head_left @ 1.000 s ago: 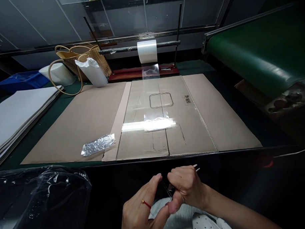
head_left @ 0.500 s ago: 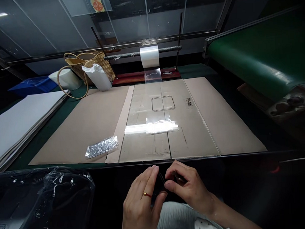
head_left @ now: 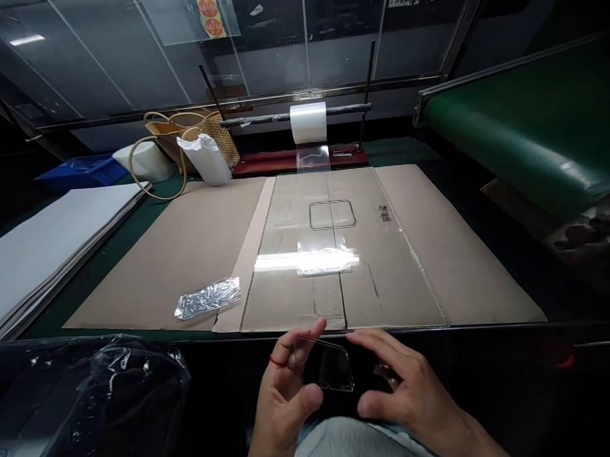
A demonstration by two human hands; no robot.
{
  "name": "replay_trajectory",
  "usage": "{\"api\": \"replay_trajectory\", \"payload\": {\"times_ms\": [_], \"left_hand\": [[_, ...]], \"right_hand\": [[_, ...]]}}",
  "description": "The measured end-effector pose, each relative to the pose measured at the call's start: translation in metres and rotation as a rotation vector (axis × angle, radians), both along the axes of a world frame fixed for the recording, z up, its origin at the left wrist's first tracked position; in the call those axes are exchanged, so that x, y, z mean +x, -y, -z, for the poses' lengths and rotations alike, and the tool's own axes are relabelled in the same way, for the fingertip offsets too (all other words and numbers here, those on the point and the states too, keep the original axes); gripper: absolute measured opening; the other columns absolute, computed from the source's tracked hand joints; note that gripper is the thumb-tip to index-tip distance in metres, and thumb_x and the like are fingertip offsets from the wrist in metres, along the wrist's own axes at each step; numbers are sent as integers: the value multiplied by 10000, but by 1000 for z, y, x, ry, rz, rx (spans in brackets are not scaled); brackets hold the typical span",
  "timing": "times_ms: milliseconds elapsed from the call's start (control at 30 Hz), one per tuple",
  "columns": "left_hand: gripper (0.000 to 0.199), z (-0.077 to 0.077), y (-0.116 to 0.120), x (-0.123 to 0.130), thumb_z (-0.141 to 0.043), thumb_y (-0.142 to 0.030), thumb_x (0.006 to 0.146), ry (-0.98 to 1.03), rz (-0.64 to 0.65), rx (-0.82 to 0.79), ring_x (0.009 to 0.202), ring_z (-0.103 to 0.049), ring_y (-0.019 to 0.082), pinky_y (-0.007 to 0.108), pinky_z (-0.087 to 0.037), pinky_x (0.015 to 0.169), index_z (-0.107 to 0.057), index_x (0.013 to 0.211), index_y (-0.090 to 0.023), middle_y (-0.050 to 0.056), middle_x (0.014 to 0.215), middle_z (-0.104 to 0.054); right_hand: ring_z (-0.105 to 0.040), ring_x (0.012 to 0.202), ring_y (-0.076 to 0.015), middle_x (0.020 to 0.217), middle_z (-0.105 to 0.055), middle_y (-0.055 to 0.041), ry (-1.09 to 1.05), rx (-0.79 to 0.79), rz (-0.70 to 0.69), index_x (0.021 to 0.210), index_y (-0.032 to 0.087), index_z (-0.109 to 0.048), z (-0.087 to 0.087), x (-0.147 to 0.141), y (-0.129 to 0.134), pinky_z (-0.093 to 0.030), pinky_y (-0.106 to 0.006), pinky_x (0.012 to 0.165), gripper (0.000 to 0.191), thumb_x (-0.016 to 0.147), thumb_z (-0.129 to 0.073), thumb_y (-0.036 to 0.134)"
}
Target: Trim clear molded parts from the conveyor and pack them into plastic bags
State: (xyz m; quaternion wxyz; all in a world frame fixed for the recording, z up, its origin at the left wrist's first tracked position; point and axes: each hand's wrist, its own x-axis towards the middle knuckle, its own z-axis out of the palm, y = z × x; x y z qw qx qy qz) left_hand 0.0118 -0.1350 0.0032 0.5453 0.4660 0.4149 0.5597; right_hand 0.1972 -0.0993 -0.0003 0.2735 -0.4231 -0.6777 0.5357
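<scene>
My left hand [head_left: 290, 389] grips a small clear rectangular pane [head_left: 330, 366] by its left side, thumb in front and fingers behind. The pane is tilted, with bright edges and a dark see-through middle; I cannot tell whether it is glass or plastic. To its right is my right hand [head_left: 400, 375], index finger and thumb spread and apart from the pane. Something small and shiny [head_left: 387, 372] shows among its curled fingers, too hidden to name. Beyond both hands, a large transparent sheet [head_left: 387, 279] with drawn black outlines lies on the table.
A clear film roll [head_left: 309, 124] hangs on a rod, its strip running onto the sheet. Shiny film pieces [head_left: 207, 298] lie left on brown board [head_left: 161, 260]. A white paper stack [head_left: 49, 231], woven bag [head_left: 226, 138], blue tray [head_left: 80, 173] and green conveyor belt [head_left: 526, 114] surround these.
The pane has turned from nearly edge-on to showing its broad face. My left hand has rolled so its thumb faces me. My right fingers have opened away from the pane.
</scene>
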Motion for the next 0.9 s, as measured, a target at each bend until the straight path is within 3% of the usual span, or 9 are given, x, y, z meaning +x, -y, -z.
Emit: {"api": "replay_trajectory", "payload": {"times_ms": [100,167,233,333,400,533,667,767,900], "left_hand": [[556,-1,-11,7,-531,-525,781,-63,73,93,1201,-444,286,409,-443,953,-389,1240,-245,134,1286,-506],[606,-1,-29,3,-365,-564,836,-375,75,230,1186,-468,261,391,-472,924,-290,1320,-207,163,1292,-491],[520,-1,-56,-4,-279,-471,904,-803,8,367,1156,-502,217,364,-490,897,-275,1337,-181,158,1271,-508],[283,1,-103,-14,-442,-238,895,-1153,-83,466,1084,-534,231,424,-469,885,-506,1163,-174,122,1177,-571],[150,2,-131,-16,-517,-171,847,-1281,-54,530,969,-571,243,445,-477,822,-607,965,-150,107,1036,-626],[131,-1,-158,-14,-496,-80,838,-1515,64,698,725,-592,159,335,-499,673,-602,769,-114,31,760,-629],[189,-8,-142,-16,-436,-25,836,-1649,112,845,723,-606,188,323,-516,635,-614,851,-86,80,770,-656],[252,-9,-108,-21,-428,-1,822,-1679,102,924,864,-622,235,368,-529,739,-589,1011,-47,135,933,-670],[298,1,-58,-24,-433,19,804,-1677,11,946,925,-625,274,415,-532,781,-575,1061,-30,161,1019,-658]], "right_hand": [[-548,996,-169,1157,-540,-38,-55,34,-6,1151,248,-522,-10,-5,-2,-506,-206,718,469,705,-662,294],[-575,900,-148,1094,-568,-27,-39,23,50,1086,256,-565,-12,0,-6,-502,-187,659,372,723,-638,277],[-577,784,-122,1085,-567,-19,-8,-7,147,1059,274,-586,-14,11,-10,-490,-177,606,345,721,-642,311],[-499,585,-75,1072,-566,-22,42,13,253,1049,286,-603,-17,30,-19,-459,-178,522,355,711,-650,387],[-413,500,-55,1017,-578,-29,57,42,261,1056,275,-605,-21,40,-25,-428,-183,470,380,707,-649,417],[-319,459,-44,963,-575,-34,59,33,226,1074,248,-593,-29,49,-34,-379,-191,425,414,717,-628,455],[-344,479,-47,1025,-558,-24,130,82,211,1095,284,-576,-35,51,-44,-400,-198,446,397,738,-619,451],[-469,566,-79,1097,-550,-25,232,216,219,1107,305,-567,-34,49,-53,-460,-205,499,385,750,-615,440],[-591,841,-158,1160,-543,-34,348,403,137,1163,298,-522,-23,36,-67,-528,-252,665,378,805,-559,415]]}}
